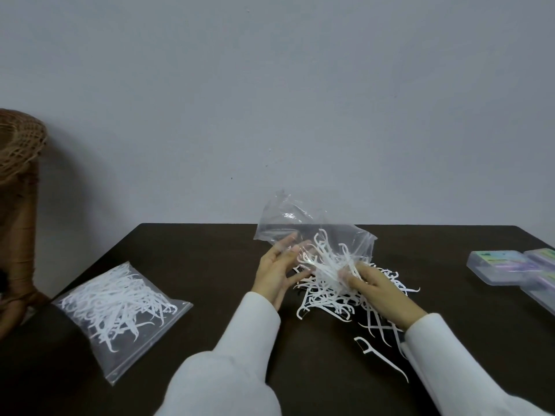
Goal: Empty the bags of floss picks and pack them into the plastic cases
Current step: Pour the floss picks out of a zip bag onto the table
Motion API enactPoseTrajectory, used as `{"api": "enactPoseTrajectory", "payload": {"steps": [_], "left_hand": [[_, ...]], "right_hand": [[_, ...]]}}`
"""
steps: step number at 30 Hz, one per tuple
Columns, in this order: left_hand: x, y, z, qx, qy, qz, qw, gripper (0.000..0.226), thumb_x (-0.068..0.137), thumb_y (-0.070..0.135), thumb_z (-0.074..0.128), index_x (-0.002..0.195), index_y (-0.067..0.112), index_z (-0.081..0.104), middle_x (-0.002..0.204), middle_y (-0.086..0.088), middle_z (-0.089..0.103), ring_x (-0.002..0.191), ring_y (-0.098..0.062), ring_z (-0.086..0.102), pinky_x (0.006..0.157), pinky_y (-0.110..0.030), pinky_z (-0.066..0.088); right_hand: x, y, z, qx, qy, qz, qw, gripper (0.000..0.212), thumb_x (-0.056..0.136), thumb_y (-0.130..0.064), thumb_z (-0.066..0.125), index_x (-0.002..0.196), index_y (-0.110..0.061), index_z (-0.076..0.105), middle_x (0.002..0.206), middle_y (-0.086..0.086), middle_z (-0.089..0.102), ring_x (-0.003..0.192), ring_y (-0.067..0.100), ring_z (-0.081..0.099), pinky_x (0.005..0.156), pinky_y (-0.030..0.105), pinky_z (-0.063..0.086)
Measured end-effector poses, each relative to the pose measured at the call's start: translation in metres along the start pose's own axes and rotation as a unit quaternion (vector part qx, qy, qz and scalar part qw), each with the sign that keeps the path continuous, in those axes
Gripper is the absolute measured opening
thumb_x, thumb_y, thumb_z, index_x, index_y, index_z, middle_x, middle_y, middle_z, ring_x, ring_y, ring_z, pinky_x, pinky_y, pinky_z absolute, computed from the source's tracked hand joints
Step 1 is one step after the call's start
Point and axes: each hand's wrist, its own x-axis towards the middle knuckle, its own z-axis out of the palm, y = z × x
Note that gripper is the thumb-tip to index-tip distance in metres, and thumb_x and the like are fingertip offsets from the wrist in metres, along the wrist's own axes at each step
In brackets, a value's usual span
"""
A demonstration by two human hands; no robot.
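Note:
A clear plastic bag (288,223) is held up over the dark table (195,265), mouth down, with white floss picks (327,259) spilling from it. My left hand (277,267) touches the bag's left side with straight fingers. My right hand (372,285) grips the bag's lower right part and a bunch of picks. A loose heap of floss picks (333,301) lies under and around my hands. A second, sealed bag of floss picks (120,304) lies flat at the left. Clear plastic cases (504,265) stand at the right edge.
A single floss pick (381,357) lies near the front, by my right sleeve. A wicker chair (18,175) stands beyond the table's left end. A plain grey wall runs behind the table.

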Motion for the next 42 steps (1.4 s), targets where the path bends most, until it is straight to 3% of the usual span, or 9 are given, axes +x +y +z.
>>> {"api": "enactPoseTrajectory", "payload": {"steps": [3, 6, 11, 19, 24, 30, 33, 37, 42], "left_hand": [[0.001, 0.001, -0.002, -0.017, 0.016, 0.007, 1.000, 0.028, 0.091, 0.006, 0.054, 0.119, 0.011, 0.056, 0.110, -0.011, 0.068, 0.107, -0.024, 0.063, 0.070, -0.032, 0.058], [0.001, 0.001, -0.003, -0.028, 0.030, 0.012, 0.999, 0.028, 0.091, 0.004, 0.053, 0.119, 0.009, 0.055, 0.111, -0.011, 0.068, 0.111, -0.025, 0.061, 0.073, -0.035, 0.059], [0.002, 0.003, -0.008, -0.040, 0.071, 0.038, 0.996, 0.031, 0.093, 0.004, 0.051, 0.124, 0.010, 0.052, 0.112, -0.007, 0.067, 0.110, -0.021, 0.061, 0.077, -0.034, 0.058], [0.005, 0.011, -0.023, -0.050, 0.185, 0.096, 0.977, 0.034, 0.096, 0.004, 0.046, 0.130, 0.008, 0.046, 0.122, -0.012, 0.061, 0.104, -0.018, 0.062, 0.077, -0.029, 0.056], [0.005, 0.016, -0.027, -0.062, 0.224, 0.109, 0.966, 0.031, 0.094, 0.004, 0.049, 0.125, 0.011, 0.049, 0.122, -0.013, 0.061, 0.103, -0.017, 0.062, 0.080, -0.030, 0.055], [0.004, 0.013, -0.021, -0.081, 0.200, 0.087, 0.973, 0.031, 0.094, 0.003, 0.050, 0.124, 0.009, 0.050, 0.121, -0.013, 0.061, 0.106, -0.021, 0.061, 0.084, -0.035, 0.053], [0.003, 0.010, -0.013, -0.127, 0.166, 0.048, 0.977, 0.030, 0.095, 0.004, 0.048, 0.124, 0.008, 0.050, 0.121, -0.015, 0.060, 0.105, -0.024, 0.061, 0.084, -0.037, 0.052], [0.000, 0.004, -0.002, -0.154, 0.120, -0.001, 0.981, 0.032, 0.097, 0.009, 0.044, 0.128, 0.004, 0.047, 0.118, -0.015, 0.062, 0.101, -0.023, 0.063, 0.075, -0.035, 0.056], [-0.006, 0.004, 0.012, -0.171, 0.057, -0.051, 0.982, 0.032, 0.094, 0.019, 0.047, 0.122, 0.003, 0.051, 0.114, -0.015, 0.064, 0.103, -0.024, 0.063, 0.077, -0.035, 0.058]], "right_hand": [[0.001, 0.001, -0.001, 0.025, 0.015, -0.005, 1.000, 0.026, 0.095, -0.033, 0.045, 0.112, -0.018, 0.058, 0.111, -0.002, 0.060, 0.104, 0.010, 0.056, 0.091, 0.026, 0.044], [0.000, -0.004, 0.000, 0.048, 0.043, -0.018, 0.998, 0.016, 0.095, -0.031, 0.044, 0.103, -0.024, 0.056, 0.103, -0.009, 0.057, 0.098, 0.004, 0.055, 0.081, 0.015, 0.042], [0.001, -0.001, -0.005, 0.032, 0.093, -0.016, 0.995, 0.017, 0.094, -0.034, 0.043, 0.101, -0.025, 0.056, 0.101, 0.000, 0.061, 0.095, 0.008, 0.058, 0.081, 0.021, 0.044], [-0.001, 0.002, -0.013, -0.137, 0.106, 0.018, 0.985, 0.024, 0.095, -0.032, 0.046, 0.084, -0.014, 0.057, 0.079, 0.003, 0.059, 0.068, 0.010, 0.053, 0.059, 0.018, 0.037], [-0.002, 0.006, -0.015, -0.268, 0.115, 0.030, 0.956, 0.025, 0.091, -0.039, 0.054, 0.101, -0.017, 0.060, 0.099, -0.009, 0.054, 0.084, 0.011, 0.055, 0.080, 0.031, 0.046], [-0.004, 0.002, -0.014, -0.294, 0.148, 0.017, 0.944, 0.020, 0.090, -0.038, 0.055, 0.102, -0.024, 0.061, 0.104, -0.010, 0.055, 0.081, 0.006, 0.055, 0.082, 0.030, 0.045], [-0.004, 0.002, -0.013, -0.227, 0.167, -0.028, 0.959, 0.021, 0.088, -0.032, 0.059, 0.108, -0.026, 0.059, 0.105, -0.010, 0.056, 0.091, 0.005, 0.053, 0.092, 0.034, 0.044], [-0.004, -0.006, -0.008, -0.041, 0.164, -0.063, 0.984, 0.021, 0.086, -0.029, 0.062, 0.106, -0.029, 0.057, 0.114, -0.008, 0.056, 0.107, 0.006, 0.052, 0.091, 0.023, 0.041], [-0.001, -0.005, -0.002, 0.025, 0.172, -0.043, 0.984, 0.008, 0.085, -0.028, 0.063, 0.093, -0.026, 0.062, 0.132, -0.008, 0.035, 0.121, 0.006, 0.036, 0.101, 0.031, 0.032]]}}
